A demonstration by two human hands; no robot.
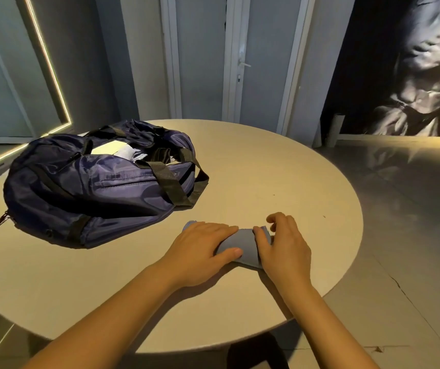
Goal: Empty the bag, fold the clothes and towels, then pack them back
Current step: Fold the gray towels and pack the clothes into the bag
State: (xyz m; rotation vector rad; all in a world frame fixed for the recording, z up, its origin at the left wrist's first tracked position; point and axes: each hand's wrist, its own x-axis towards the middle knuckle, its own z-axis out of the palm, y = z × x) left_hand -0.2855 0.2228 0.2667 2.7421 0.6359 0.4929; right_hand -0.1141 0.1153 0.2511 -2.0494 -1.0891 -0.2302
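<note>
Grey-blue cloth (240,245) lies long-axis left-right on counter (266,169), right of bag (93,190): left hand (202,251) fingers flat pressing it, right hand (285,251) pinching right end, so right likely folds over.

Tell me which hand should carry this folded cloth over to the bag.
Left, probably. The left hand lies flat on the blue-grey cloth on the side nearer the navy bag. The right hand grips the cloth's other end, farther from the bag, and would have to reach across.
</note>
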